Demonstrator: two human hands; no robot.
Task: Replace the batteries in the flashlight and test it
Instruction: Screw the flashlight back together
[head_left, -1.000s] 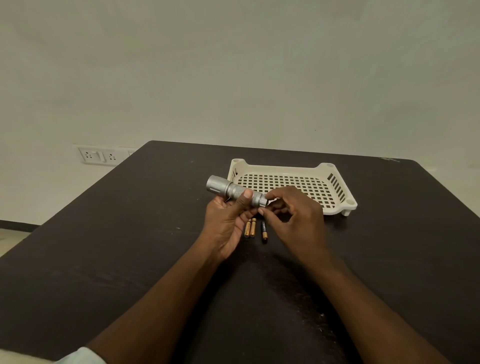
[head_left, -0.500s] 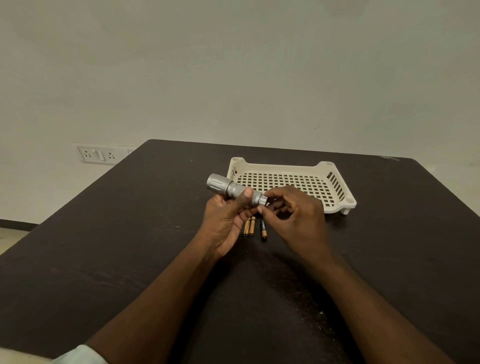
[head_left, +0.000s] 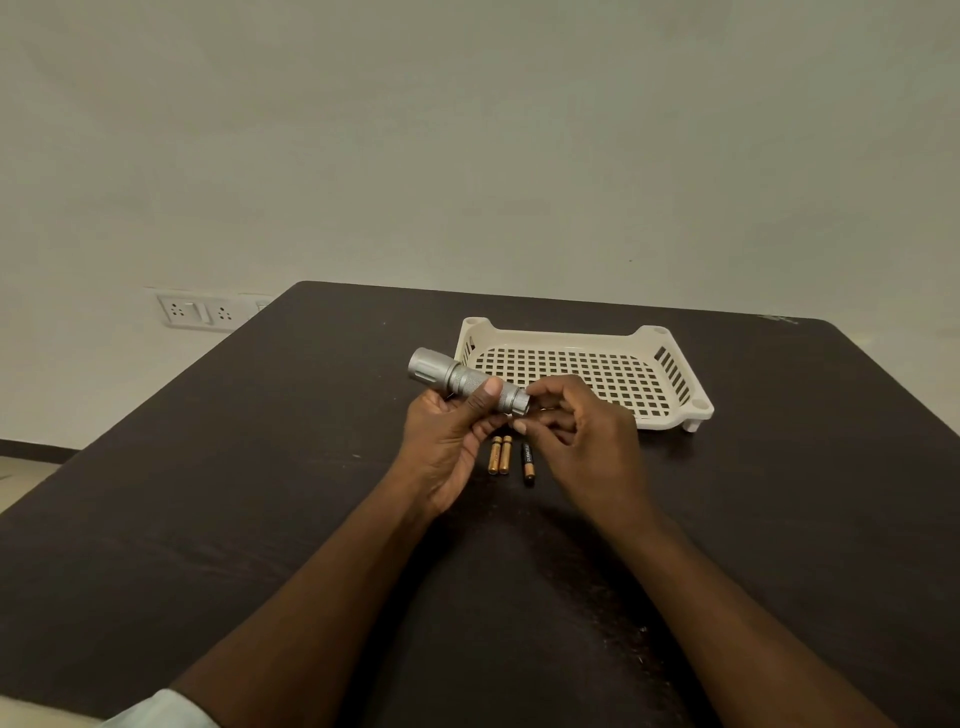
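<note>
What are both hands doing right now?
Left hand: holding the silver flashlight by its body.
Right hand: pinching the flashlight's tail end.

Flashlight (head_left: 457, 375) in both hands — batteries (head_left: 500, 454) below

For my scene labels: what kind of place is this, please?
Probably a plain indoor room, perhaps an office or a home. A bare pale wall carries a switch-and-socket panel, and a dark table holds a cream plastic perforated tray.
</note>
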